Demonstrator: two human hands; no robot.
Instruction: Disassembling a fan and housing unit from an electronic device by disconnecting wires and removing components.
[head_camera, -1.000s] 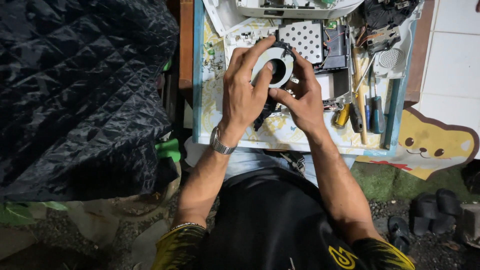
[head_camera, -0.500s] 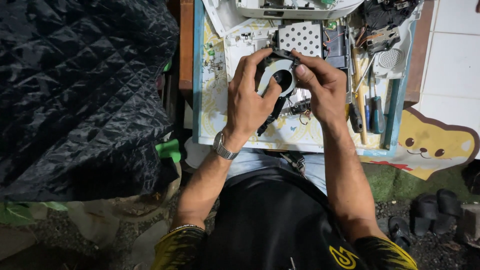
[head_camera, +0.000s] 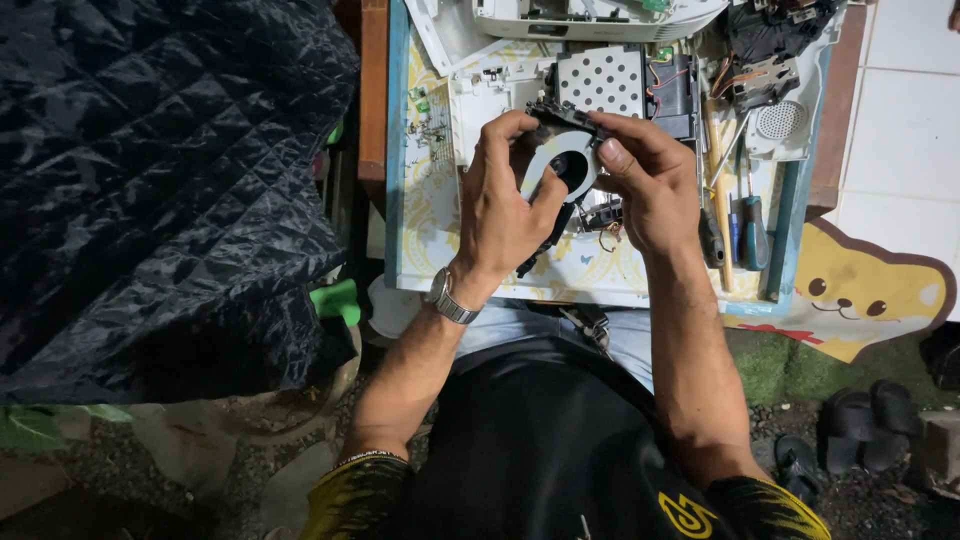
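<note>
**Both hands on the round fan part**

Head view: My left hand (head_camera: 505, 205) and right hand (head_camera: 650, 180) gripped a round white fan part (head_camera: 562, 160) with a dark centre hole, holding it between them above the low table (head_camera: 420, 200). My left fingers curled over its upper left edge, thumb pressed near the hole; my right fingers closed over its top right edge. A wristwatch (head_camera: 450, 298) sat on my left wrist. Just beyond my fingertips lay a perforated metal plate (head_camera: 600, 82). To the right of my right hand, screwdrivers (head_camera: 745, 225) lay side by side. Left of my left hand hung a black quilted cover (head_camera: 160, 180).
</note>
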